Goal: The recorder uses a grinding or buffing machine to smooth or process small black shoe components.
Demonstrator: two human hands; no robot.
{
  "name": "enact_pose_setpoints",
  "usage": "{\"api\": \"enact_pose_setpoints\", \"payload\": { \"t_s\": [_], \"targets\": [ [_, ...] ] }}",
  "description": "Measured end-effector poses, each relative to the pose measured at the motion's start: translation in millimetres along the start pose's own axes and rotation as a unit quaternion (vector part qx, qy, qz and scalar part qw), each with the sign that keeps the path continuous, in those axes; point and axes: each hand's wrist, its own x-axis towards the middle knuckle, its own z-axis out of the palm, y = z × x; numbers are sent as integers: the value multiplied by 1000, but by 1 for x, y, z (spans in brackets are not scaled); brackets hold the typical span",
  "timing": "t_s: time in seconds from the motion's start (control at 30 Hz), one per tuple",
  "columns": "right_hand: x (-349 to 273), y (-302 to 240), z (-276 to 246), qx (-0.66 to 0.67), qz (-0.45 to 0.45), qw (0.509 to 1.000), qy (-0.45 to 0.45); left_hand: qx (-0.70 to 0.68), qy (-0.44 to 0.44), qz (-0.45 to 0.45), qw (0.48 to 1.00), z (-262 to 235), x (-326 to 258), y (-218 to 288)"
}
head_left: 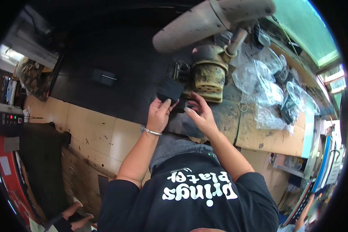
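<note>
A black, flat, box-like leather-looking piece [170, 89] is gripped at its near edge by my left hand [158, 115], thumb on top. My right hand [202, 116] is close beside it, fingers curled and thumb bent inward around a small dark thing that I cannot make out. Both hands are at the near edge of the black worktop, just in front of a grimy cream-coloured machine [209, 71] with a round drum-shaped body. A small dark mechanism [181, 69] sits at that machine's left side, partly hidden behind the black piece.
Another flat black piece [104, 77] lies on the black worktop [123, 50] to the left. A thick grey machine arm [193, 29] hangs overhead. Crumpled clear plastic bags [268, 83] cover the right side, beside cardboard [278, 135]. A control box [9, 119] stands far left.
</note>
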Motion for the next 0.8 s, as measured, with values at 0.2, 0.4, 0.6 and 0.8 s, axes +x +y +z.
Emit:
{"api": "enact_pose_setpoints", "payload": {
  "t_s": [0.2, 0.4, 0.6, 0.8],
  "targets": [
    [-37, 62, -57, -149, 66, 987, -6, 5, 6, 106, 994, -25, 69, 28],
    [-44, 62, -54, -235, -5, 971, -43, 51, 24, 135, 989, -18, 110, 40],
    [-41, 60, -55, -230, -4, 972, -50, 115, 2, 135, 984, 8, 118, 36],
    [-40, 63, -57, -223, -15, 973, -49, 146, 3, 179, 973, 25, 117, 38]
  ]
}}
